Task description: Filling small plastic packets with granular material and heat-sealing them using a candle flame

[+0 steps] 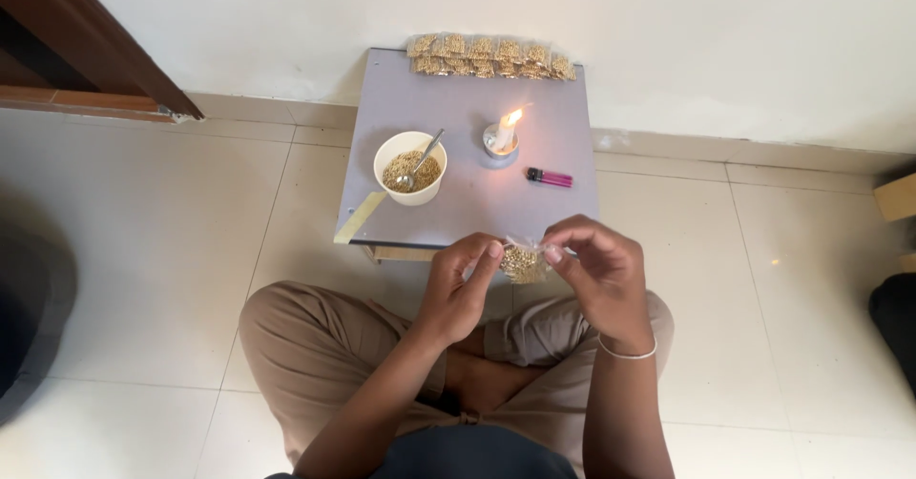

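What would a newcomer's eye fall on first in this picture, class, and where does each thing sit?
The lit candle stands out, burning near the middle of the small grey table. In front of the table, the left hand and right hand pinch a small clear packet of grains between them. A white bowl with a spoon sits at the table's left, a pink lighter at its right.

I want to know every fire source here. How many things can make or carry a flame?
2: a lit candle near the middle of the low table, and a pink lighter lying to its right. None other shows.
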